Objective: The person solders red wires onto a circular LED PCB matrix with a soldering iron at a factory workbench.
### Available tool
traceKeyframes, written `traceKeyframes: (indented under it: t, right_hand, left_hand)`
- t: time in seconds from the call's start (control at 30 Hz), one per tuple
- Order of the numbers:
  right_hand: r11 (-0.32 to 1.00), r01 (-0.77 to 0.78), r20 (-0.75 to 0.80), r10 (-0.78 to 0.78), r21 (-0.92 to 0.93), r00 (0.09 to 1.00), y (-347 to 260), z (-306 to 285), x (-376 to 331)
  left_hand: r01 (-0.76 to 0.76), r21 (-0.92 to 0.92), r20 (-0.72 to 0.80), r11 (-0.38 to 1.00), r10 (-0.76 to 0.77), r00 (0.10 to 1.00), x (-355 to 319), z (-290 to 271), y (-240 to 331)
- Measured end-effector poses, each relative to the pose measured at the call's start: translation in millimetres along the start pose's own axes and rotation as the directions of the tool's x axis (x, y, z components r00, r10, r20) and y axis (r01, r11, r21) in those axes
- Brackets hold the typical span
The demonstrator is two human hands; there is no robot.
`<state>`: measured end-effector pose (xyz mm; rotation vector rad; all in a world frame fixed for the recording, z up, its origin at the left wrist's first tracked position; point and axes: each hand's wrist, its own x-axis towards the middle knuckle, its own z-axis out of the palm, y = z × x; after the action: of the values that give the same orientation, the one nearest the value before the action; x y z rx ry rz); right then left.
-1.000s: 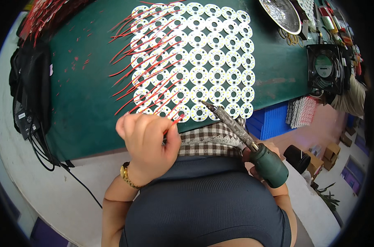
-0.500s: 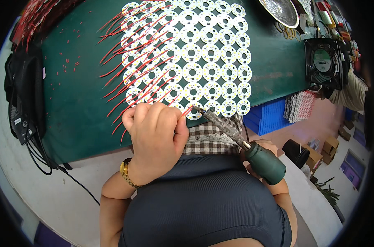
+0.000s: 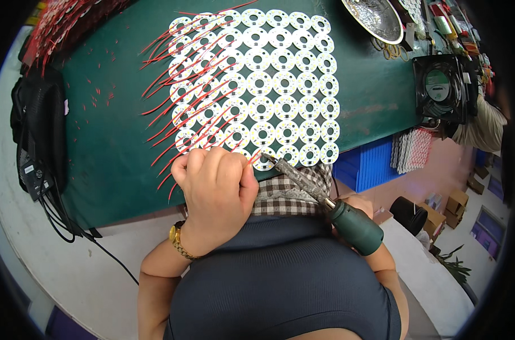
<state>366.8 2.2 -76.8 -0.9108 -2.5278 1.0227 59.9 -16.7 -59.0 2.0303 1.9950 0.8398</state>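
Note:
Round white LED circuit boards [image 3: 261, 108] lie in a tight grid, with thin red wires [image 3: 166, 152] fanning out to the left from the left-hand columns. My left hand [image 3: 212, 184] is closed in a pinch over the grid's near edge, and a short red wire end [image 3: 255, 158] sticks out from its thumb and forefinger. My right hand [image 3: 359, 205] grips a soldering iron [image 3: 303, 184] with a dark green handle, which hides most of the fingers. The iron's tip meets a near-row board [image 3: 264, 163] close to that wire end.
Red wire scraps [image 3: 96, 99] are scattered on the green table [image 3: 116, 170]. A black bag [image 3: 39, 124] with cables sits at left, beneath a bundle of red wires [image 3: 62, 25]. A metal bowl [image 3: 376, 20] and a black fan [image 3: 439, 88] stand at right, above blue crates [image 3: 362, 167].
The whole view has shifted slightly, bringing the far row fully into sight. Both hands keep nearly the same pose, with the iron's tip at the same near-row board.

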Motion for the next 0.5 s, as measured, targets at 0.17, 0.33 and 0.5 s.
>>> traceKeyframes:
  t: [0.17, 0.33, 0.5]
  right_hand:
    - [0.996, 0.004, 0.011, -0.005, 0.091, 1.000, 0.0, 1.5, 4.4]
    - [1.000, 0.016, 0.014, -0.017, 0.019, 1.000, -5.1, -7.7, 1.5]
    - [0.985, -0.143, 0.030, 0.141, 0.094, 0.990, -30.4, -23.4, 18.8]
  left_hand:
    - [0.002, 0.020, -0.013, 1.000, -0.002, 1.000, -2.4, 3.6, -0.2]
    - [-0.003, 0.027, -0.003, 1.000, 0.003, 1.000, -0.1, 2.7, 1.2]
    - [-0.006, 0.031, -0.005, 1.000, 0.006, 1.000, -1.2, 2.9, 0.5]
